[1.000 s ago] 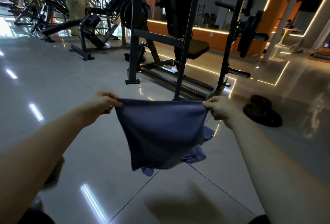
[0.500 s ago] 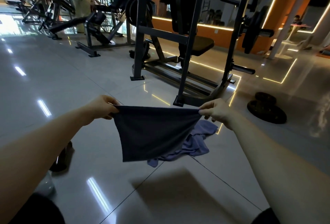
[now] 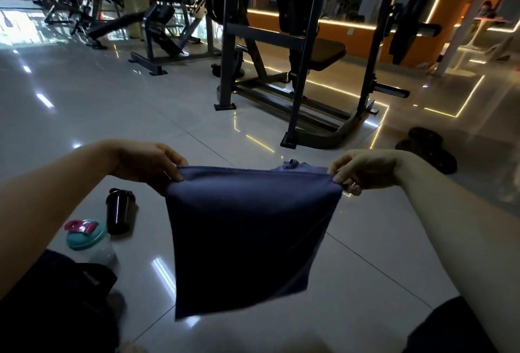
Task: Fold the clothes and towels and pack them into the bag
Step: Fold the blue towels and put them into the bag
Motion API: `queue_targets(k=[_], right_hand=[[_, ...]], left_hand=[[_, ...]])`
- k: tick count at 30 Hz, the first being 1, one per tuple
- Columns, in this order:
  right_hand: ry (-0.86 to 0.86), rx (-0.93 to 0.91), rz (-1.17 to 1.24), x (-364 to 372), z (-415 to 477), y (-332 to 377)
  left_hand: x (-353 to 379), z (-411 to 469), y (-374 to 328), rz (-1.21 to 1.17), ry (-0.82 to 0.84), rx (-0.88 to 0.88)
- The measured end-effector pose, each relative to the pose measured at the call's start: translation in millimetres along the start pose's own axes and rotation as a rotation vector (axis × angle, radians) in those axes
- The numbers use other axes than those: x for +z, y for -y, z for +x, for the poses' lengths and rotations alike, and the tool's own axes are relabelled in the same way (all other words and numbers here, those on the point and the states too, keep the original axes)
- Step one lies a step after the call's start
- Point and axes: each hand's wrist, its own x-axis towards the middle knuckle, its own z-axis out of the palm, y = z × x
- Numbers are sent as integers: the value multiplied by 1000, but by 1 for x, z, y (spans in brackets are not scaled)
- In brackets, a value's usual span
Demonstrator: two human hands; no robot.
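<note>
Closest to me, at my lower left, sits a dark soft shape [image 3: 70, 296]. It may be the bag, though I cannot tell from here. Just past it on the tiled floor [image 3: 380, 268] stand a teal-lidded bottle [image 3: 85, 237] and a black shaker bottle [image 3: 119, 212], near each other.

In front of me the navy towel [image 3: 247, 240] hangs in the air, clear of the floor. My left hand [image 3: 146, 165] pinches its upper left corner between thumb and fingertips, and my right hand [image 3: 363, 172] pinches the upper right corner the same way. The top edge is stretched nearly straight between them. A second layer shows along the right side, so I judge it is already doubled once.

For the next fold, I should keep that top edge taut, bring the two corners together squarely, and check that the side edges line up before letting go with either hand — a loose pinch would let the layers slide apart. The bottom corner hangs skewed, so a small shake should settle it first.

Behind the top edge a bit of another blue cloth [image 3: 291, 165] peeks out — probably still to be folded. Farther off lie weight plates [image 3: 426, 150] and a steel rack machine [image 3: 298, 71].
</note>
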Motion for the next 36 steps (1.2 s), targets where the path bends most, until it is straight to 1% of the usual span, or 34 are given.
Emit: queue_targets(k=[3, 6, 7, 9, 12, 14, 15, 17, 22, 24, 26, 28, 30, 33, 36], right_hand=[[-19, 51, 110, 5, 15, -6], [-150, 176, 78, 20, 56, -28], [-220, 219, 5, 28, 75, -43], [-358, 253, -220, 49, 116, -80], [-427, 238, -444, 81, 173, -142], [-477, 208, -509, 91, 201, -173], [-511, 205, -493, 94, 212, -183], [-583, 201, -377, 98, 229, -194], [-695, 191, 79, 99, 262, -197], [-759, 168, 223, 95, 272, -191], [-831, 130, 279, 91, 279, -184], [-885, 82, 314, 85, 282, -177], [-906, 45, 375, 79, 283, -172], [-925, 23, 434, 78, 278, -169], [-966, 49, 471, 83, 267, -172]], left_hand=[[5, 15, 6, -32, -12, -78], [20, 58, 31, -27, -144, -194], [26, 76, 46, -7, -203, -223], [41, 115, 82, 77, -298, -269], [66, 161, 133, 170, -340, -302], [77, 183, 158, 181, -355, -310], [80, 192, 169, 170, -372, -312], [77, 206, 184, 119, -436, -298], [66, 236, 199, 30, -567, -280], [68, 244, 198, -74, -634, -281], [70, 248, 196, -230, -696, -250], [69, 249, 194, -323, -734, -209], [66, 249, 190, -432, -736, -184], [65, 250, 184, -598, -742, -202], [75, 244, 180, -634, -785, -201]])
